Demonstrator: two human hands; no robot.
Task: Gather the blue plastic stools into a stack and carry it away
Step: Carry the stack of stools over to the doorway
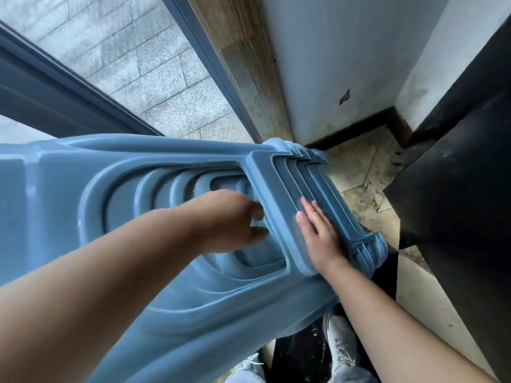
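Blue stool stack (154,205) already nested, tipped on its side, held up against the person's body above the floor. Left hand (235,219) reaches into the side opening, fingers curled round the crossbar, likely the load grip. Right hand (320,236) lies flat, fingers straight, on the nested leg bars, probably keeping them from sliding apart.
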